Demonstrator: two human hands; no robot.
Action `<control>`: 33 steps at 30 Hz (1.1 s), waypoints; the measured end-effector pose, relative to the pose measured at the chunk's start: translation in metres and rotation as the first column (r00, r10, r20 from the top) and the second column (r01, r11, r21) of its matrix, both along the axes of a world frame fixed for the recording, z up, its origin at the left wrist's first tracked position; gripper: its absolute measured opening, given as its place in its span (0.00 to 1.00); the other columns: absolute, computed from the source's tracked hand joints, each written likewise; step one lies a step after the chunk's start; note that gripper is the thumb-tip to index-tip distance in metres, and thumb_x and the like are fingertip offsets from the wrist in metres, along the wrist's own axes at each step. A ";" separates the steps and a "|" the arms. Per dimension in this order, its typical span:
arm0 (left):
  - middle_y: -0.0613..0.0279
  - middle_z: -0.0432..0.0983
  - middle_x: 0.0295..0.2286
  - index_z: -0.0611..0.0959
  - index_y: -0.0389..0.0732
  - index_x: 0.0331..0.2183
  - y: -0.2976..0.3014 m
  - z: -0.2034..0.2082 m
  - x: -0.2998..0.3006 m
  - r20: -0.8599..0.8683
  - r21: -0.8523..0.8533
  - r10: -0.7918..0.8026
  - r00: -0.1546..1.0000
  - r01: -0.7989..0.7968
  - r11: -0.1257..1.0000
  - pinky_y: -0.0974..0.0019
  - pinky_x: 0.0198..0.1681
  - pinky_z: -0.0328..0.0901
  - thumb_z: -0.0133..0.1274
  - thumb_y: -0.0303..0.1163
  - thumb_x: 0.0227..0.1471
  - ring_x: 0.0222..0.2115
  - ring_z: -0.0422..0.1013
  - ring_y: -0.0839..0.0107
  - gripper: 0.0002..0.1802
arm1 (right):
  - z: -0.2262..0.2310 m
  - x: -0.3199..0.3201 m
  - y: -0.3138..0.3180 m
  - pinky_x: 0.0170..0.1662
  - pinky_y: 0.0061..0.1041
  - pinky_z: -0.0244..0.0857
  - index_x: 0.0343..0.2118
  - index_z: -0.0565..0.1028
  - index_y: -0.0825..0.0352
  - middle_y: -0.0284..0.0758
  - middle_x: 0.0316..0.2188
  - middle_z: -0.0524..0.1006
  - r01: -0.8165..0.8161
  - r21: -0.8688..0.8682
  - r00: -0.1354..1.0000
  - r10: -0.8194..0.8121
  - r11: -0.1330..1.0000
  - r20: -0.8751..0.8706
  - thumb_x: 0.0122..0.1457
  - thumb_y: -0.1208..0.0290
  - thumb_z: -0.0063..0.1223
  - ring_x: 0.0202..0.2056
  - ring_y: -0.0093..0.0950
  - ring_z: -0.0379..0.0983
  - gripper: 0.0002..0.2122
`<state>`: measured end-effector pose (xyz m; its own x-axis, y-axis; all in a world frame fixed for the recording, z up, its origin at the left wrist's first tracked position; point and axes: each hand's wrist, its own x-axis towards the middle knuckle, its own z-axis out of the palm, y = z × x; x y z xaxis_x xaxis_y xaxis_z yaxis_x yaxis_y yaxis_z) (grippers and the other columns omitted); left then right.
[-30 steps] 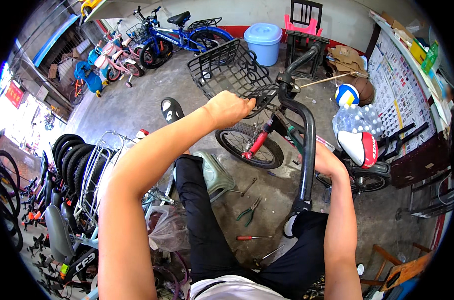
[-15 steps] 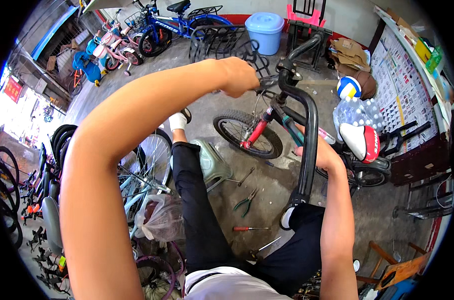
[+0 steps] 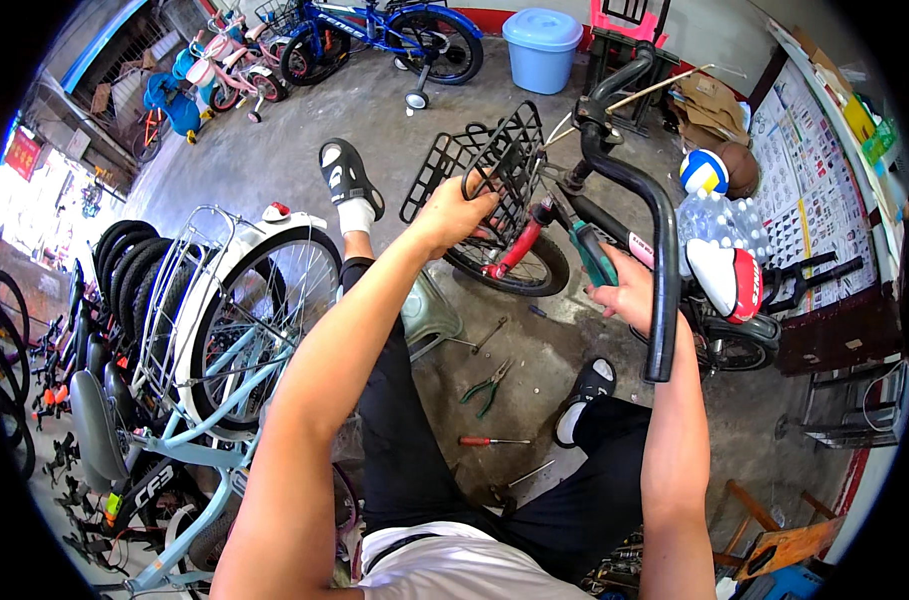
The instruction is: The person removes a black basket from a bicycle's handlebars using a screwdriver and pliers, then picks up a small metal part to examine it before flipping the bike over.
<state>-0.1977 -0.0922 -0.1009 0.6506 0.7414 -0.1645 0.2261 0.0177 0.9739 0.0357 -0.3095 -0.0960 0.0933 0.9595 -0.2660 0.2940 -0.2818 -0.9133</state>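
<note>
Your left hand [image 3: 456, 213] grips the black wire basket [image 3: 511, 157]; your right hand [image 3: 626, 290] holds a green tool [image 3: 593, 256] near the black handlebar [image 3: 664, 262].

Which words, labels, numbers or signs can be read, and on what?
Locations only, no transcription:
Black bicycle frame, lower left: large pale characters, legible.
Red-and-white bicycle saddle: white lettering on red, partly legible.
Blue bicycle frame: pale lettering, blurred.
White picture-covered wall chart: any print too small.
Red sign, far left: too small.

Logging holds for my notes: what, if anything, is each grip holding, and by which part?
The left grip holds a black lattice basket by its near side. The right grip holds a teal-and-black handheld tool by its lower end.
</note>
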 end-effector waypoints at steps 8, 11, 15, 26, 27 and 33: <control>0.65 0.80 0.39 0.80 0.38 0.49 -0.004 -0.010 0.001 -0.070 0.017 0.025 0.997 -0.024 1.000 0.69 0.33 0.75 0.53 0.31 0.64 0.35 0.80 0.74 0.13 | -0.013 -0.039 0.024 0.33 0.28 0.74 0.72 0.60 0.60 0.34 0.41 0.75 -0.004 -0.024 0.998 0.005 1.000 0.059 0.54 0.74 0.57 0.35 0.25 0.73 0.39; 0.65 0.79 0.37 0.82 0.37 0.45 -0.005 -0.015 0.004 -0.067 0.065 0.047 0.997 -0.043 0.997 0.68 0.32 0.75 0.53 0.32 0.64 0.34 0.79 0.74 0.11 | -0.017 -0.053 0.027 0.33 0.29 0.74 0.72 0.59 0.59 0.36 0.44 0.76 0.067 -0.012 0.992 -0.066 0.998 0.106 0.54 0.75 0.55 0.36 0.26 0.74 0.39; 0.65 0.79 0.35 0.82 0.36 0.43 -0.006 -0.012 0.004 -0.067 0.075 0.026 0.997 -0.021 0.997 0.68 0.32 0.75 0.54 0.33 0.64 0.34 0.79 0.75 0.11 | -0.038 -0.055 0.030 0.63 0.40 0.61 0.64 0.66 0.71 0.56 0.55 0.74 0.107 0.128 0.967 -0.133 0.986 0.217 0.50 0.72 0.55 0.60 0.49 0.69 0.33; 0.65 0.78 0.35 0.80 0.35 0.41 -0.008 -0.014 0.009 -0.097 0.087 0.053 0.994 -0.044 0.995 0.67 0.34 0.77 0.55 0.34 0.64 0.34 0.79 0.74 0.12 | -0.030 -0.067 0.036 0.65 0.44 0.60 0.66 0.62 0.69 0.60 0.58 0.70 0.070 0.089 0.877 -0.104 0.994 0.469 0.51 0.71 0.54 0.61 0.55 0.67 0.35; 0.64 0.78 0.36 0.80 0.34 0.42 -0.008 -0.014 0.007 -0.102 0.068 0.062 0.993 -0.055 0.996 0.66 0.35 0.78 0.55 0.34 0.64 0.34 0.79 0.74 0.12 | -0.030 -0.069 0.036 0.65 0.44 0.60 0.67 0.61 0.70 0.59 0.60 0.69 0.071 0.087 0.867 -0.104 0.994 0.487 0.52 0.71 0.54 0.62 0.54 0.67 0.36; 0.60 0.80 0.33 0.82 0.35 0.41 -0.014 -0.010 0.009 -0.105 0.068 0.109 0.988 -0.102 0.992 0.63 0.32 0.75 0.56 0.37 0.61 0.31 0.77 0.72 0.14 | -0.027 -0.079 0.042 0.63 0.46 0.63 0.69 0.58 0.74 0.58 0.60 0.69 0.140 0.101 0.838 -0.172 0.985 0.518 0.54 0.70 0.56 0.59 0.54 0.70 0.38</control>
